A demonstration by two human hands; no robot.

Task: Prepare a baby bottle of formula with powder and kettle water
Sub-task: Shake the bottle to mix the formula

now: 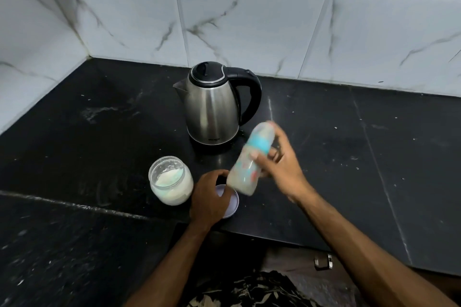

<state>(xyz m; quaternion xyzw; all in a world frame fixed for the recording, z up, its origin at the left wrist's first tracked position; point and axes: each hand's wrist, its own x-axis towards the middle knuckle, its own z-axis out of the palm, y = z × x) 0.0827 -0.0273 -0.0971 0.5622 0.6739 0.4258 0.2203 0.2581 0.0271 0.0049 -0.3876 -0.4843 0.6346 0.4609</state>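
The right hand [279, 169] is gripping the baby bottle [252, 159], fingers and thumb curled round its middle, holding it tilted above the table [374, 157] with the blue collar and cap end pointing far and right; the bottle is blurred. The left hand [208, 197] is lying curled over a pale round lid [232, 204] on the table, just below the bottle's base; whether it is actually clamping the lid cannot be told. Just left of that hand, an open glass jar [171, 179] of white powder is standing. The steel kettle [214, 104] is sitting farther back, handle facing right.
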